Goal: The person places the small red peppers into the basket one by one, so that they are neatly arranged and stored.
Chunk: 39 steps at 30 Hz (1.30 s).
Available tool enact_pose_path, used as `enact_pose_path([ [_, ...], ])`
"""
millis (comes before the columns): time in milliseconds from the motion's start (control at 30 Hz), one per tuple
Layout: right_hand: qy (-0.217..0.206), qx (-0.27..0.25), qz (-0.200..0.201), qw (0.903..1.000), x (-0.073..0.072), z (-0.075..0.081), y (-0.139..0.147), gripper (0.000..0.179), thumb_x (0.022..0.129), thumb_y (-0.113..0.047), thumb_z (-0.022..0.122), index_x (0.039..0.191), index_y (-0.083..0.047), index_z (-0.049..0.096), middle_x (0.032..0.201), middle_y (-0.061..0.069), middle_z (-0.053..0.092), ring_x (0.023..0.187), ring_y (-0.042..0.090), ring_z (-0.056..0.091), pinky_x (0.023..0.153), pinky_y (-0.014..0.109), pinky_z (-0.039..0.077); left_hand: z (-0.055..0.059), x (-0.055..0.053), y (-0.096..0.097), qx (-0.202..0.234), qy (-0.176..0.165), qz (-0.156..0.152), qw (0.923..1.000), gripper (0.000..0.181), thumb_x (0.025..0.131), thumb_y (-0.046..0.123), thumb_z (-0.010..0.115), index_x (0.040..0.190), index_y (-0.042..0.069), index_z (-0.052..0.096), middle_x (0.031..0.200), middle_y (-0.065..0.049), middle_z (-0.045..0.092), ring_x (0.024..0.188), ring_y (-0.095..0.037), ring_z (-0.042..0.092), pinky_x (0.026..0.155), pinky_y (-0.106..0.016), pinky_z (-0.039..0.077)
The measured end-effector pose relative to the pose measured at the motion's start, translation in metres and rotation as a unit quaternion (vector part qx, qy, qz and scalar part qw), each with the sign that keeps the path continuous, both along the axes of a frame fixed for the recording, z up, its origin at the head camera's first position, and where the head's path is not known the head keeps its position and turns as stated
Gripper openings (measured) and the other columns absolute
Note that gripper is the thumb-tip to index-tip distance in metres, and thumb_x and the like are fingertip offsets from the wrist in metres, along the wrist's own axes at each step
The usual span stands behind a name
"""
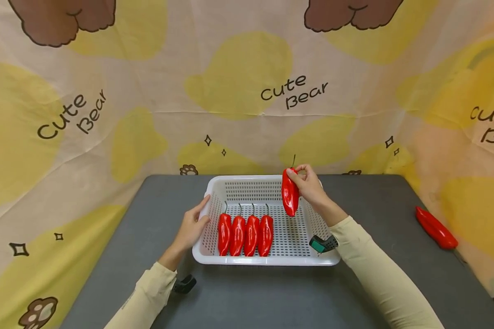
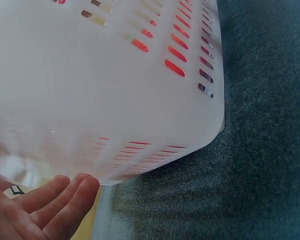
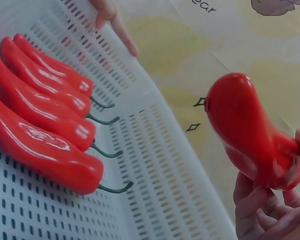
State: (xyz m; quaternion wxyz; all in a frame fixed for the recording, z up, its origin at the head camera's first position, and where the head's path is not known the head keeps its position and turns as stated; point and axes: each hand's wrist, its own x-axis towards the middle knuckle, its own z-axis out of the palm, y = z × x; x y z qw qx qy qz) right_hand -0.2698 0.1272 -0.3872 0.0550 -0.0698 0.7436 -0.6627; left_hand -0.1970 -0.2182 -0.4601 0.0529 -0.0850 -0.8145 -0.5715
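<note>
In the head view my right hand [image 1: 310, 185] pinches a glossy red chili pepper [image 1: 290, 194] near its green stem. The pepper hangs tip down above the right part of a white plastic basket [image 1: 267, 261]. My left hand [image 1: 190, 227] holds the basket's left rim, thumb on the rim side and fingers along the outer wall. Its fingers [image 2: 65, 205] show beside the basket wall in the left wrist view. Four-sided and perforated, the basket holds several red chili peppers [image 3: 45, 150] side by side in its left half, stems pointing to the far wall.
One more red chili pepper [image 1: 436, 228] lies on the grey table [image 1: 263, 297] near its right edge. Behind the table hangs a patterned cloth [image 1: 238, 91] with bear prints and yellow patches.
</note>
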Motion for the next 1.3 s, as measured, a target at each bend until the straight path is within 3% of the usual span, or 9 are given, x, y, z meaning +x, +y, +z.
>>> enact_pose_path([
  [167, -0.030, -0.006, 0.004, 0.9995, -0.006, -0.009, -0.007, 0.027, 0.104, -0.029, 0.054, 0.114, -0.011, 0.037, 0.068, -0.010, 0.062, 0.051, 0.004, 0.056, 0.049, 0.020, 0.048, 0.001, -0.003, -0.003, 0.002, 0.004, 0.004, 1.0000, 0.063, 0.093, -0.006, 0.047, 0.155, 0.005, 0.039, 0.153, -0.028, 0.045, 0.121, -0.049, 0.059, 0.085, -0.054, 0.061],
  [467, -0.015, 0.019, -0.031, 0.9993, -0.006, -0.021, -0.015, 0.035, 0.104, -0.030, 0.053, 0.114, -0.008, 0.028, 0.077, 0.000, 0.063, 0.047, 0.007, 0.056, 0.044, 0.020, 0.051, 0.002, -0.001, -0.010, -0.001, -0.003, 0.010, 0.9999, 0.063, 0.093, -0.004, 0.048, 0.155, 0.006, 0.040, 0.151, -0.029, 0.046, 0.114, -0.050, 0.062, 0.078, -0.051, 0.063],
  [800, -0.003, 0.018, -0.046, 0.9988, -0.003, -0.023, -0.013, 0.046, 0.107, -0.029, 0.043, 0.139, -0.004, 0.020, 0.096, 0.014, 0.063, 0.055, 0.009, 0.057, 0.048, 0.021, 0.046, -0.003, 0.008, -0.010, -0.011, 0.003, 0.026, 0.9996, 0.063, 0.091, -0.005, 0.050, 0.153, 0.005, 0.043, 0.148, -0.029, 0.050, 0.110, -0.043, 0.063, 0.075, -0.039, 0.064],
  [900, 0.013, 0.027, -0.023, 0.9993, -0.004, -0.017, -0.012, 0.038, 0.109, -0.025, 0.038, 0.138, -0.002, 0.028, 0.101, 0.017, 0.060, 0.059, 0.010, 0.058, 0.048, 0.023, 0.049, -0.002, 0.009, -0.009, -0.018, 0.003, 0.026, 0.9995, 0.063, 0.091, -0.004, 0.050, 0.153, 0.005, 0.043, 0.148, -0.029, 0.050, 0.108, -0.041, 0.064, 0.073, -0.035, 0.063],
  [1033, 0.018, 0.026, 0.017, 0.9993, -0.010, -0.005, -0.011, 0.034, 0.109, -0.023, 0.040, 0.134, -0.001, 0.041, 0.102, 0.012, 0.058, 0.062, 0.010, 0.059, 0.049, 0.023, 0.052, -0.001, 0.007, -0.007, -0.024, -0.001, 0.020, 0.9995, 0.063, 0.092, -0.003, 0.049, 0.154, 0.006, 0.042, 0.149, -0.028, 0.050, 0.106, -0.040, 0.065, 0.073, -0.038, 0.064],
  [1167, 0.002, 0.021, 0.092, 0.9955, -0.018, 0.006, -0.011, 0.037, 0.107, -0.023, 0.047, 0.137, -0.002, 0.039, 0.113, 0.011, 0.058, 0.077, 0.013, 0.064, 0.060, 0.024, 0.057, 0.000, 0.004, -0.005, -0.017, 0.000, 0.019, 0.9997, 0.064, 0.091, -0.003, 0.049, 0.154, 0.007, 0.042, 0.149, -0.028, 0.050, 0.107, -0.042, 0.064, 0.075, -0.044, 0.064],
  [1300, -0.014, 0.058, 0.178, 0.9823, -0.021, 0.011, -0.011, 0.043, 0.102, -0.015, 0.054, 0.140, -0.007, 0.035, 0.126, 0.018, 0.053, 0.095, 0.021, 0.063, 0.072, 0.031, 0.061, 0.002, 0.003, -0.006, -0.010, 0.001, 0.011, 0.9999, 0.063, 0.092, -0.003, 0.048, 0.154, 0.006, 0.041, 0.149, -0.029, 0.049, 0.108, -0.044, 0.065, 0.076, -0.046, 0.064],
])
